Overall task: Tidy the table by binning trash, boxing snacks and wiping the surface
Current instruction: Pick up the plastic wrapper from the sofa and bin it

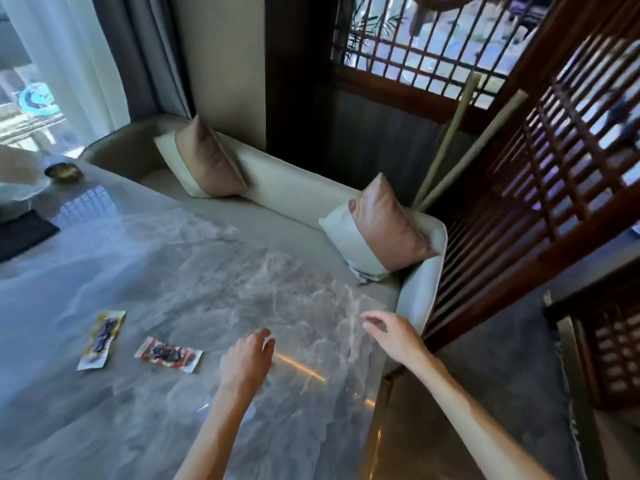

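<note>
Item: two snack packets, red-white one and yellow one, lying on my marble table at nine o'clock of my left hand. Both hands, right hand included, empty, fingers loose (nothing gripped). Step: boxing snacks; next, reach left, pinch nearest packet.

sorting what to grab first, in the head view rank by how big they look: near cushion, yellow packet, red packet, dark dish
1. near cushion, clearly largest
2. yellow packet and red packet, about alike, not ranked
3. dark dish, smallest, though it sits farthest from the camera, so its real size is unsure
</note>
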